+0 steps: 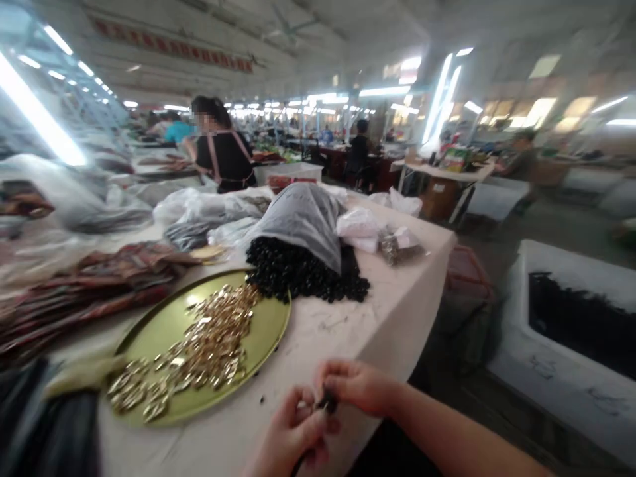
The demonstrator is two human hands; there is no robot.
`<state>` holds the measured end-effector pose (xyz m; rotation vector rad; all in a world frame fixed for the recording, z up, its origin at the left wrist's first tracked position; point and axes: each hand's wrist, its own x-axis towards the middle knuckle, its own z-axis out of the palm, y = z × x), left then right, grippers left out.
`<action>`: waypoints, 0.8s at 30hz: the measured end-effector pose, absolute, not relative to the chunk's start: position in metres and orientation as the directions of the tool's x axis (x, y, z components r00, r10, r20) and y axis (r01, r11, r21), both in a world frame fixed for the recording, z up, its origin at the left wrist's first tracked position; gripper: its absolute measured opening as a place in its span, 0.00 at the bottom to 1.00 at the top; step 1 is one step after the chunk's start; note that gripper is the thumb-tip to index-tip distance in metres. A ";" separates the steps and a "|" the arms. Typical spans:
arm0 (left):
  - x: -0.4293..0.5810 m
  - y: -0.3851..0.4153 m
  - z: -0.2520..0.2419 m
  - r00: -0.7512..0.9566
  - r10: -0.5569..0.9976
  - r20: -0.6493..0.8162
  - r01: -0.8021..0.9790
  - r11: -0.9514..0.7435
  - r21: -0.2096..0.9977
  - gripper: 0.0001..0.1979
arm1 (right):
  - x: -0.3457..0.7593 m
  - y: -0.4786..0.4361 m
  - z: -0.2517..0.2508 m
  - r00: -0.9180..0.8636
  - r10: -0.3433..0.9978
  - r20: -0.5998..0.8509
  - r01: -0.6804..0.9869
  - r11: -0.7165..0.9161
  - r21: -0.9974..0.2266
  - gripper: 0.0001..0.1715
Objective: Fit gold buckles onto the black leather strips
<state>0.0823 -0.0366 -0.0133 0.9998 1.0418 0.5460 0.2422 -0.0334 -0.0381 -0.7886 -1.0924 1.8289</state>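
Near the table's front edge, my left hand (295, 427) and my right hand (360, 386) meet with fingers closed. Between their fingertips is a small dark piece (326, 401), too blurred to name by kind. A thin dark strip shows below my left hand. Left of my hands, a round yellow-green tray (268, 338) bears a heap of shiny gold metal rings or buckles (213, 338). Beyond the tray, many small black pieces (303, 271) spill from a translucent plastic bag (303, 212) onto the pale tabletop.
Patterned cloth (94, 291) lies stacked at the left, near clear plastic bags (203, 209). Small white packets (358, 228) sit behind the black pieces. A white bin (521, 331) with dark contents stands at the right. A person in an apron (223, 152) works across the table.
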 end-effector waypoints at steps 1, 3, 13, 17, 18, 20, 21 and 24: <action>0.083 -0.039 -0.015 0.464 0.780 -0.420 0.018 0.465 0.885 0.24 | 0.242 -0.037 -0.036 -0.437 0.896 -0.075 -0.415 -0.275 -0.867 0.18; 0.082 -0.043 -0.014 0.487 0.772 -0.409 -0.016 0.476 0.880 0.23 | 0.241 -0.041 -0.035 -0.453 0.889 -0.070 -0.526 -0.330 -0.784 0.15; 0.068 -0.057 -0.007 0.534 0.729 -0.428 0.110 0.442 0.890 0.11 | 0.238 -0.058 -0.036 -0.435 0.890 -0.136 -0.338 -0.301 -0.892 0.18; 0.067 -0.054 -0.014 0.543 0.723 -0.428 0.114 0.441 0.890 0.11 | 0.244 -0.055 -0.029 -0.471 0.882 0.001 -0.113 -0.060 -0.992 0.18; 0.068 -0.053 -0.016 0.540 0.725 -0.428 0.108 0.445 0.889 0.11 | 0.245 -0.054 -0.026 -0.493 0.869 0.030 -0.058 0.002 -0.998 0.17; 0.071 -0.050 -0.018 0.521 0.739 -0.427 0.088 0.450 0.888 0.11 | 0.247 -0.052 -0.022 -0.511 0.856 0.073 0.046 0.112 -0.993 0.16; 0.072 -0.049 -0.019 0.506 0.749 -0.428 0.080 0.453 0.888 0.11 | 0.248 -0.050 -0.021 -0.503 0.860 0.091 0.090 0.156 -0.984 0.16; 0.077 -0.044 -0.021 0.466 0.761 -0.452 0.097 0.463 0.881 0.10 | 0.248 -0.046 -0.022 -0.467 0.876 0.118 0.172 0.221 -0.960 0.17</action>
